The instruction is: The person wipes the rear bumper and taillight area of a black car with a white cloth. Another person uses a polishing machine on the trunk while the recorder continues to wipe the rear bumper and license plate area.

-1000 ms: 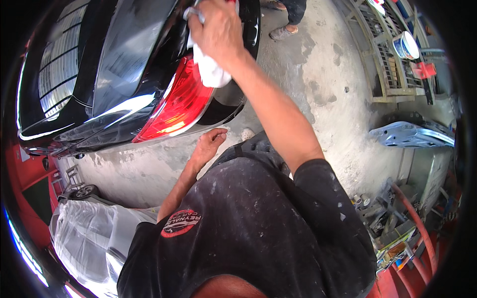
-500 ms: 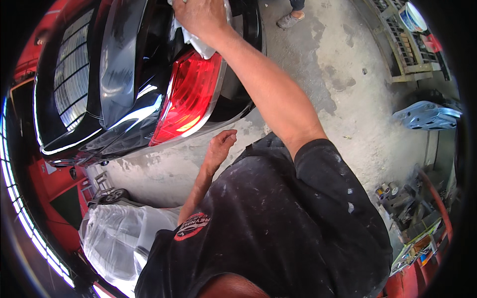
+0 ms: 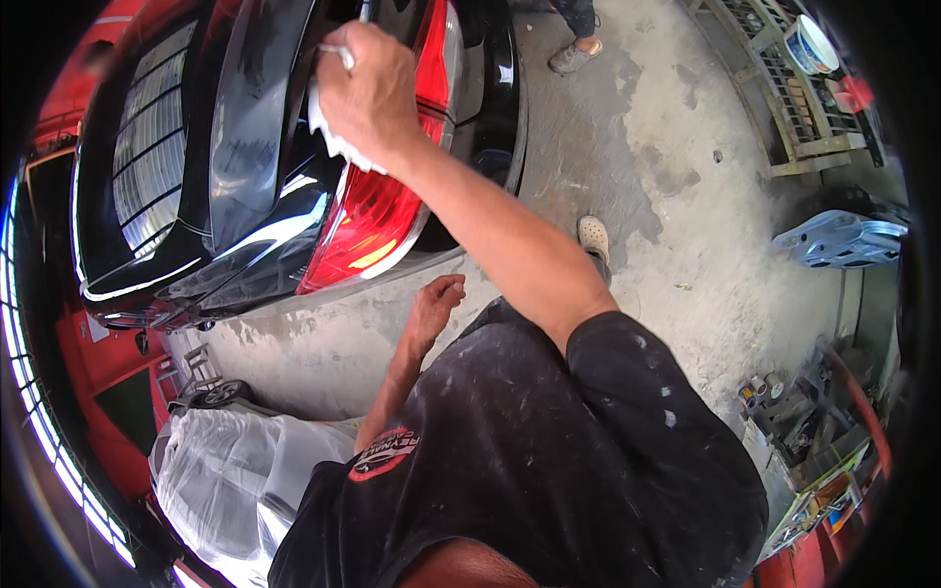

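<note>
Holding a crumpled white cloth (image 3: pixel 339 147) tight, the right hand (image 3: pixel 368 93) is out over the back of the black car (image 3: pixel 250 260), by the red tail light (image 3: pixel 377 220). Its fingers are clamped on the cloth, and the light peeks out on 2 sides of the hand. The left hand (image 3: pixel 433 304) hangs in the air on the near side of the light, fingers loosely bent, with nothing that I can see in it.

To rub well here, I'd fold the cloth flat, push softly and evenly, and go slowly along the line where the light meets the paint. I'd turn to a clean bit often, so grit can't scratch, and keep nails off the shine.

The hand hides most of the cloth, so I can't tell how much of it touches the car; maybe only part does. The car's far end is cut off. Far off, to the right of the car, another person shows only as a bit of dark leg and a gray shoe (image 3: pixel 573 59).
</note>
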A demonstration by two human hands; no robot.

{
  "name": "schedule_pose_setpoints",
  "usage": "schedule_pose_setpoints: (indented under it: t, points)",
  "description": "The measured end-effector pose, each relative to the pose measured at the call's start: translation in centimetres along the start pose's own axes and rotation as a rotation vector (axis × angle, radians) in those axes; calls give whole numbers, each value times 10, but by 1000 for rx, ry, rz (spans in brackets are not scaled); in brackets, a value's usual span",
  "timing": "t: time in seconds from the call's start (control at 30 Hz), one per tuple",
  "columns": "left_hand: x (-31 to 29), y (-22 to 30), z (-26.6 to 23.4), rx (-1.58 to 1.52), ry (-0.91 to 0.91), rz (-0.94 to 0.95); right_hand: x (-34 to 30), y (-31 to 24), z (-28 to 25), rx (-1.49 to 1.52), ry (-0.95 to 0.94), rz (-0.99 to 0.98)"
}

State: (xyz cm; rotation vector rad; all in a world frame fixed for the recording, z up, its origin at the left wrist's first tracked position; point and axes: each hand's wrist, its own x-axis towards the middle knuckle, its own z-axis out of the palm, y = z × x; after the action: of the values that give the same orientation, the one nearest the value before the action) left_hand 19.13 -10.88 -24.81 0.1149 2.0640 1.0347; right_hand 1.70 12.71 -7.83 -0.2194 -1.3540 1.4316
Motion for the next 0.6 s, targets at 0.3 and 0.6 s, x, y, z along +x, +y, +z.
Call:
schedule_pose_setpoints:
  t: [0.3, 0.6]
  points:
    - [6, 9, -7, -29, -11, -19, 61, 12, -21, -51, -168, 144]
    - [4, -15, -4, -93, 7, -53, 29, 31, -24, -306, -154, -281]
